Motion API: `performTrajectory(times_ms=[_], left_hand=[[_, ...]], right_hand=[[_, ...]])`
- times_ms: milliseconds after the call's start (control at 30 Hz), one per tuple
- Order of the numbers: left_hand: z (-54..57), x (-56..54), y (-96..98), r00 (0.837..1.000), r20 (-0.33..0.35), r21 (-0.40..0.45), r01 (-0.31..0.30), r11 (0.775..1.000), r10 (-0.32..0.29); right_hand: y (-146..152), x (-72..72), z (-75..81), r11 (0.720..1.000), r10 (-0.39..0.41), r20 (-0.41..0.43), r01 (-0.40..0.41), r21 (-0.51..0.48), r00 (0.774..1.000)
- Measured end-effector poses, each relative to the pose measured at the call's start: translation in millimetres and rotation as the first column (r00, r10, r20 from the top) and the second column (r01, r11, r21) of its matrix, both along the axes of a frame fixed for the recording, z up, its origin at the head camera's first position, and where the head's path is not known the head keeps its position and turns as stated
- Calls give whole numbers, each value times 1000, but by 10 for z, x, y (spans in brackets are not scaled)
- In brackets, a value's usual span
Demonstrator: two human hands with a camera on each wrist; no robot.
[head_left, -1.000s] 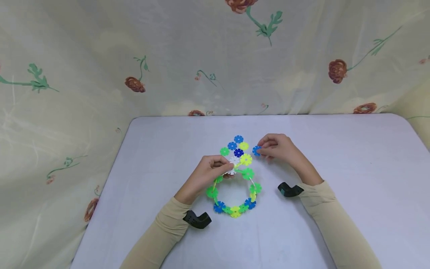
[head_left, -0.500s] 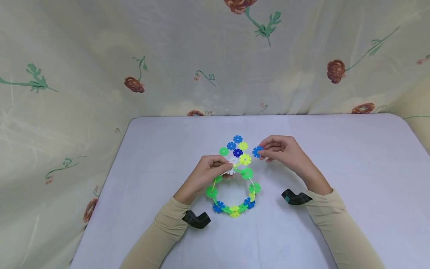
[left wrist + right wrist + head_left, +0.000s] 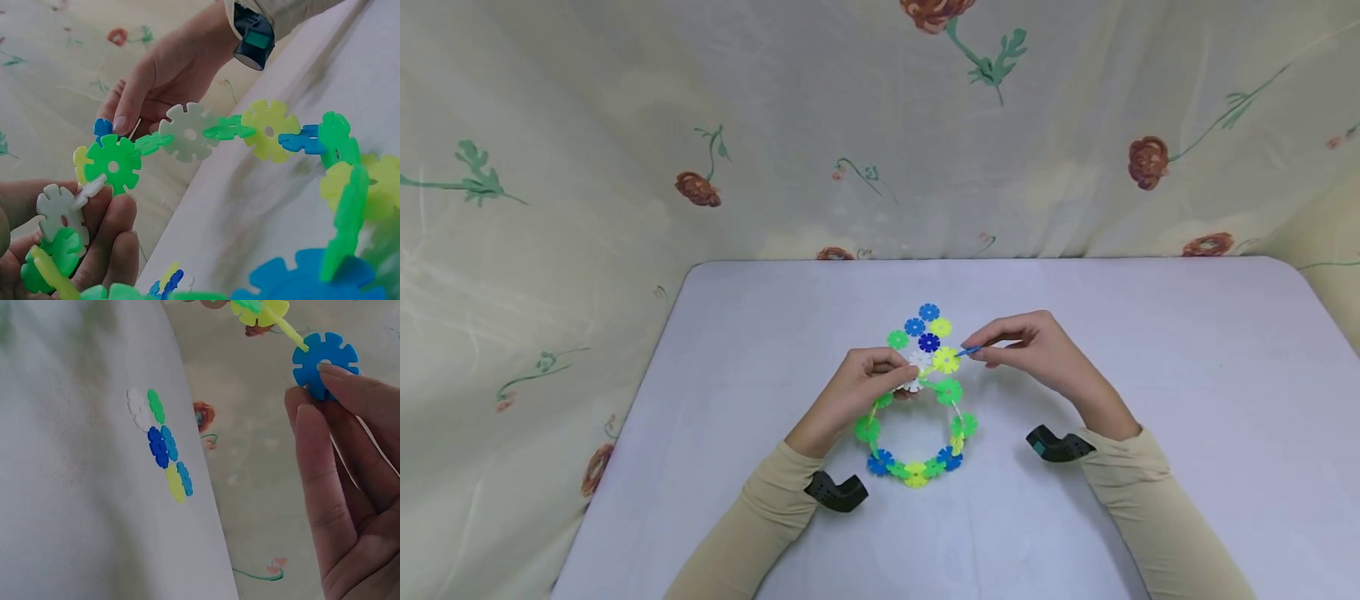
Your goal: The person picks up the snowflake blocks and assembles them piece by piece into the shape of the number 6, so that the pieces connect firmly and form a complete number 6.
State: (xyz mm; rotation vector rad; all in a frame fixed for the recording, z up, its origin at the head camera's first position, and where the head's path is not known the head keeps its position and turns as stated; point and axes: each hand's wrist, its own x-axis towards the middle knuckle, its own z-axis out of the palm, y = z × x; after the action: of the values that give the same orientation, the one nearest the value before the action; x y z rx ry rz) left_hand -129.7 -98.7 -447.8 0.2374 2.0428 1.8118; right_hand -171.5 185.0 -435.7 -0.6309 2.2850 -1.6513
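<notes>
Head view: we see smooth white table (image 3: pixel 1150 375), over it multicoloured ring of notched plastic discs (image 3: pixel 915 477). We judge ring light, prone to twist; hold near joint. Left hand (image 3: pixel 856 390) pinches ring's white disc (image 3: pixel 53 206). Right hand (image 3: pixel 1041 354): fingers pinching flat blue plastic disc (image 3: pixel 312 365), touching yellow disc (image 3: pixel 945 367); likely stiff, slick; grip opposite slot.

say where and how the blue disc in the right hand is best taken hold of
Pinch the blue disc across its two faces, at the rim opposite the yellow piece, coming from the right, as the right hand does. It is thin and flat, and its left edge appears to meet that piece, so should probably stay free.
</notes>
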Motion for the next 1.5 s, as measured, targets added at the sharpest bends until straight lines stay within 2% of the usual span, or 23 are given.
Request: performTrajectory(times_ms=[233,433,733,1000,1133,1233,1333,1433,1500], left_hand=[[0,-1,-1,1000,-21,9,1,1000,-1],[14,8,-6,999,-49,-2,13,1000,-13],[42,23,14,998,-51,-47,24,999,-26],[63,22,7,999,-50,-29,-15,999,13],[91,28,12,999,-30,-12,-26,1000,25],[89,28,10,999,-25,-9,-36,999,36],[78,26,4,998,-28,-10,-52,999,52],[70,24,-3,997,-23,-6,-68,998,67],[63,22,-2,998,-18,5,-67,998,67]], right_hand=[[-26,23,3,999,-8,-68,10,39,998],[-40,39,4,1000,16,-150,-14,18,988],[-59,49,12,999,41,-230,-39,16,972],[-102,63,12,1000,-1,-250,-6,-29,968],[-119,74,25,997,-49,-188,38,-61,981],[-125,72,14,995,-79,-63,75,-72,995],[-128,57,-22,993,-79,80,86,-77,994],[-136,45,-58,997,-44,169,55,-60,985],[-152,42,-77,999,-12,174,19,-37,985]])
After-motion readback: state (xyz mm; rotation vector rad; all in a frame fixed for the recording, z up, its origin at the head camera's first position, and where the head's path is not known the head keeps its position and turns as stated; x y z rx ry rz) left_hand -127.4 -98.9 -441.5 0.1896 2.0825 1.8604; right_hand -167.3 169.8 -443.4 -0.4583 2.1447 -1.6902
